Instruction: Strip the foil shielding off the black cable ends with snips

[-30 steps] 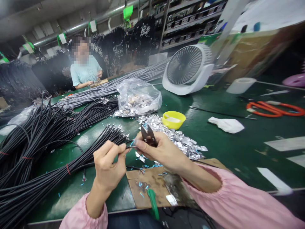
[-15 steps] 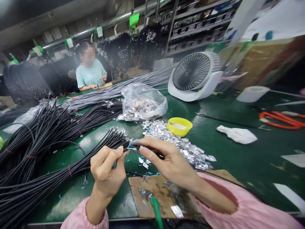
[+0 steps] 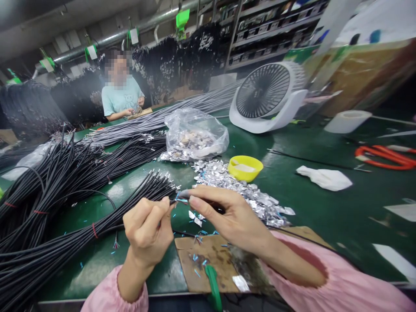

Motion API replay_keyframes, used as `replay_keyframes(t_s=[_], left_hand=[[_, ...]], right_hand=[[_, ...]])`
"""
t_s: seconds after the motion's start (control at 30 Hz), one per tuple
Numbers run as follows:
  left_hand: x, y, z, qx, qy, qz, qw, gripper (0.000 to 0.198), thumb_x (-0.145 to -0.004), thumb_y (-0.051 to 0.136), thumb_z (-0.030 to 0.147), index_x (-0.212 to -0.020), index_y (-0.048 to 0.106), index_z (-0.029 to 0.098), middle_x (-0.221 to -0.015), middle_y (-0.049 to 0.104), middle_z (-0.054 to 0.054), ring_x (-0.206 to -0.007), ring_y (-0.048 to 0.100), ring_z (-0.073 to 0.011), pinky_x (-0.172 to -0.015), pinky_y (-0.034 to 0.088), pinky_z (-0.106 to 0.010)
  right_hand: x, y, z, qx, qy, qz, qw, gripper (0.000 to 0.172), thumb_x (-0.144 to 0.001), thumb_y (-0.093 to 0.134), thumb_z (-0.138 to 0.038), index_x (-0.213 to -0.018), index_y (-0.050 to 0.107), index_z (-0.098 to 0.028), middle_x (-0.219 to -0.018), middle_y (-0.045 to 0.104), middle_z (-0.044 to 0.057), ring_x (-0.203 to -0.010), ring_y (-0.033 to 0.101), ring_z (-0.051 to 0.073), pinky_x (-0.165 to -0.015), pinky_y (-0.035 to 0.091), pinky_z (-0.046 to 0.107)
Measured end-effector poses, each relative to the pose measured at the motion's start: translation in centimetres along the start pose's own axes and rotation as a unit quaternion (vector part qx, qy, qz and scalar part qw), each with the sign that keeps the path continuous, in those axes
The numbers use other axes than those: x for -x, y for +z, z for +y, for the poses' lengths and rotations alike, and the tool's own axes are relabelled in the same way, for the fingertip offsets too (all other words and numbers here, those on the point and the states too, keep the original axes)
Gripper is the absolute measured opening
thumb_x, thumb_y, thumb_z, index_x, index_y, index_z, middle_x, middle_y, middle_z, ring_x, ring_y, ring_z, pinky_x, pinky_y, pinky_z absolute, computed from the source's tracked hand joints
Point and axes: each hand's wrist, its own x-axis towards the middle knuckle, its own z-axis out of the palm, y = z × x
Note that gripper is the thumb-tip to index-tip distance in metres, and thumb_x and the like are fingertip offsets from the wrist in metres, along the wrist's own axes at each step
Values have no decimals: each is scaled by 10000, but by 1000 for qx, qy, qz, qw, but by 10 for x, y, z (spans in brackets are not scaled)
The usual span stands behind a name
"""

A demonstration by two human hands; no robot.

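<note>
My left hand (image 3: 147, 229) is closed in a pinch on the end of a thin black cable (image 3: 173, 200), just above the table's near edge. My right hand (image 3: 227, 214) meets it from the right, thumb and forefinger pinched at the cable's stripped tip, where small blue wire ends show. A dark cutting tool (image 3: 217, 209) is tucked in that palm, mostly hidden. A bundle of black cables (image 3: 97, 221) fans out to the left of my hands. Below them lies a brown cardboard pad (image 3: 208, 258) strewn with blue wire scraps.
A heap of silver foil scraps (image 3: 247, 197), a yellow bowl (image 3: 245, 168) and a clear plastic bag (image 3: 193, 136) lie beyond my hands. Farther off are a white fan (image 3: 268, 97), orange scissors (image 3: 385, 157), a white rag (image 3: 325, 178) and grey cables (image 3: 169, 117). Another person (image 3: 120, 97) sits across.
The cutter that stood upright above my right fingers a second ago has folded down into the palm. My right fingers have stretched toward the cable tip. The left hand has barely moved.
</note>
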Motion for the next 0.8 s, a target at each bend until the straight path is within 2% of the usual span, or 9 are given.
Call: replay_keyframes(t_s=[0.1,0.23,0.33,0.43,0.53,0.67,0.7,0.73,0.8], left_hand=[[2,1,2,-20,-22,-12,999,123,-790,577,49,-780,617,165,-611,631,7,-514,549,-87,-513,435,-197],[6,1,4,-17,-90,-48,995,107,-827,578,145,-755,645,186,-683,684,-14,-575,609,-116,-540,462,-219],[11,1,4,23,-159,-91,983,116,-850,564,223,-788,655,187,-685,692,-13,-595,628,-130,-544,472,-228],[9,0,3,93,-225,-131,961,155,-867,532,219,-781,653,176,-570,642,7,-504,596,-111,-517,466,-216],[2,-2,2,194,-312,-184,912,280,-884,485,214,-644,621,163,-478,566,15,-372,521,-80,-385,399,-187],[-7,-6,1,329,-431,-233,807,365,-884,467,254,-548,574,160,-377,458,43,-264,426,-67,-259,256,-172],[-7,-6,2,333,-441,-226,802,353,-873,484,250,-546,582,158,-372,457,45,-261,420,-66,-258,253,-171],[-6,-6,2,322,-437,-211,813,321,-854,515,238,-554,600,157,-385,481,40,-279,436,-68,-271,272,-172],[-3,-4,5,271,-390,-169,864,208,-798,596,205,-602,649,160,-469,576,18,-371,515,-83,-335,352,-176]], right_hand=[[0,0,0,1,-3,21,1000,313,-877,507,-401,-766,712,-192,-631,646,32,-560,589,142,-483,464,233],[1,1,0,21,-16,47,999,282,-878,512,-365,-767,713,-201,-612,636,29,-539,584,144,-463,459,239],[2,1,0,51,-32,61,996,254,-881,511,-332,-800,715,-204,-616,638,33,-556,594,156,-467,463,251],[3,1,-1,71,-55,67,994,246,-888,502,-307,-824,716,-205,-671,671,45,-612,624,167,-528,497,267],[3,1,-1,64,-63,65,994,269,-893,494,-323,-804,718,-205,-703,686,49,-626,630,162,-559,509,265],[1,1,2,23,-27,52,998,302,-872,515,-372,-711,696,-191,-594,632,28,-517,566,133,-459,453,234],[1,1,2,13,-9,57,998,304,-864,521,-385,-703,684,-186,-584,623,24,-500,551,128,-442,437,229],[0,1,2,1,12,63,998,304,-854,528,-405,-703,669,-181,-581,617,21,-490,539,124,-431,425,225],[-1,0,1,-21,45,69,996,311,-816,560,-458,-713,634,-174,-591,605,16,-493,527,122,-430,415,221]])
